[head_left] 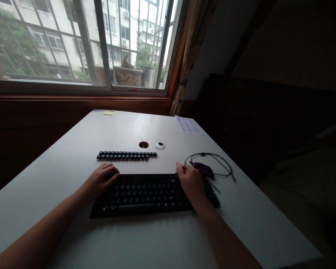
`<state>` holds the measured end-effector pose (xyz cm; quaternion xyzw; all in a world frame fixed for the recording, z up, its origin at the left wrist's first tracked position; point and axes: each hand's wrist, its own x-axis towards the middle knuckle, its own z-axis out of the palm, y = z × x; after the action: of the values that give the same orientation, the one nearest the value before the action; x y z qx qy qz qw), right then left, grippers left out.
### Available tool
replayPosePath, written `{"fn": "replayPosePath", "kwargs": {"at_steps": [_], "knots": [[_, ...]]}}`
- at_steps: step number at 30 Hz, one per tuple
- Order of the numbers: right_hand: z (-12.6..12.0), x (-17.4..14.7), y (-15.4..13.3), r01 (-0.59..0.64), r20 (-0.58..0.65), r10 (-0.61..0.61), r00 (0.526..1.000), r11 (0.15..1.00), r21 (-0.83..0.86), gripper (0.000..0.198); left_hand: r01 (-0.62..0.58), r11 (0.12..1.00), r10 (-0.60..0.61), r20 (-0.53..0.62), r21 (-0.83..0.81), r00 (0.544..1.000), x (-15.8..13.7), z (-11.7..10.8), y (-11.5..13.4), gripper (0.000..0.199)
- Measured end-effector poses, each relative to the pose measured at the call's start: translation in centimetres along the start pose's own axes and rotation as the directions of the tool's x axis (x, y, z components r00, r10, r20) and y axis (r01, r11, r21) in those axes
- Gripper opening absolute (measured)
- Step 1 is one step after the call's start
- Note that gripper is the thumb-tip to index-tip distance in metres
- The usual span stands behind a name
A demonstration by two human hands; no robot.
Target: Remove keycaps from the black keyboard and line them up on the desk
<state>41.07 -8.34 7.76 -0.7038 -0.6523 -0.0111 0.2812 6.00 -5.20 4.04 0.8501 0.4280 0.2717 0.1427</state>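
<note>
A black keyboard (144, 196) lies flat on the white table, with its top strip bare of visible keycaps. My left hand (105, 176) grips its upper left corner, fingers curled over the far edge. Over the upper right part of the keyboard, my right hand (190, 178) is closed in a pinch. A thin dark tip shows below its fingers, but what it holds is mostly hidden. Beyond the keyboard, loose black keycaps (126, 155) stand in two rows. A pale thin stick (215, 186) shows to the right of my right wrist.
Right of my right hand lie a purple cloth (204, 170) and a looped black cable (226, 164). Farther back are a round hole (143, 145) in the table (56, 164), a white ring-shaped cover (160, 145), a printed sheet (189, 126) and yellow notes (108, 112).
</note>
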Motion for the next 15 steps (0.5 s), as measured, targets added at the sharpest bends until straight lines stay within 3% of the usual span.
{"fn": "replayPosePath", "kwargs": {"at_steps": [7, 15], "knots": [[0.0, -0.8, -1.5, 0.079, 0.021, -0.076, 0.997, 0.971, -0.225, 0.039, -0.005, 1.000, 0.005, 0.000, 0.006, 1.000, -0.1, 0.2, -0.2, 0.025], [0.4, 0.1, -0.7, 0.002, 0.220, 0.037, 0.975, 0.985, -0.173, 0.049, -0.007, 1.000, 0.007, -0.006, 0.003, 1.000, 0.0, 0.0, 0.1, 0.023]]}}
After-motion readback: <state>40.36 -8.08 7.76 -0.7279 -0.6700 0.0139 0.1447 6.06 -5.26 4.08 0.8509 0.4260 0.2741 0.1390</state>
